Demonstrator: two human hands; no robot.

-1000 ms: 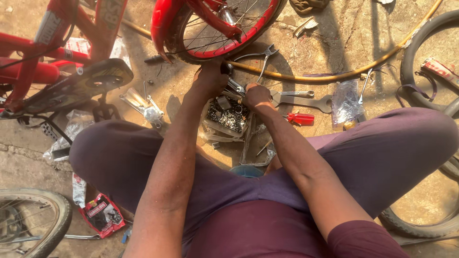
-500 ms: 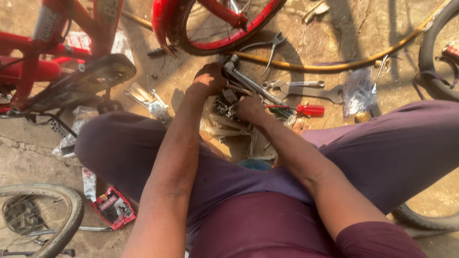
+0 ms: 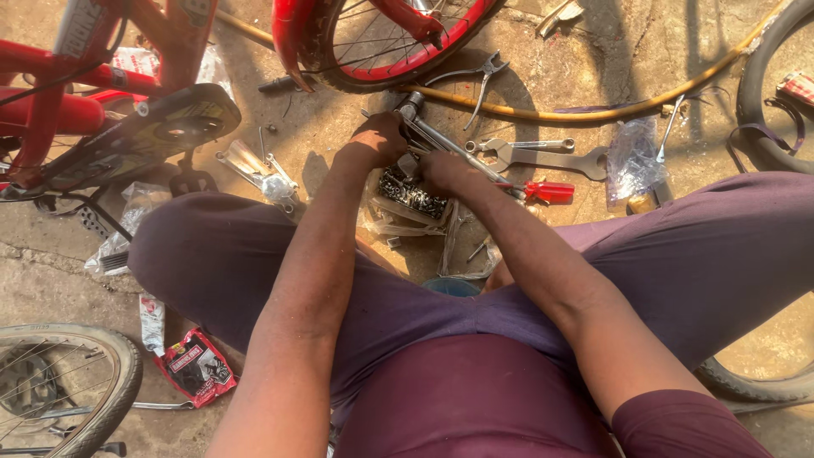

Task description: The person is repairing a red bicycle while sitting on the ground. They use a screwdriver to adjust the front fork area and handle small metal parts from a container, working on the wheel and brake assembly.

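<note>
- Both hands are down at the ground between the knees, over a small box of metal bits (image 3: 413, 197) (nuts or chain pieces, too small to tell).
- The left hand (image 3: 379, 138) is curled shut around the head end of a long metal tool (image 3: 449, 146), up by the red wheel (image 3: 386, 42).
- The right hand (image 3: 443, 171) lies over that tool's shaft, fingers bent; whether it truly grips or just steadies, I cannot tell.
- How far along? My read is midway through picking out parts: the box is full, and nothing looks fitted to the bike.
- Around them: pliers (image 3: 479, 78) and a yellow hose (image 3: 593, 106) beyond, flat spanners (image 3: 543, 155) and a red-handled screwdriver (image 3: 543, 192) to the right, a clear bag (image 3: 632, 157) further over.
- Crowding the left side: the red bike's saddle (image 3: 161, 131) and loose spanners (image 3: 254, 168).
</note>
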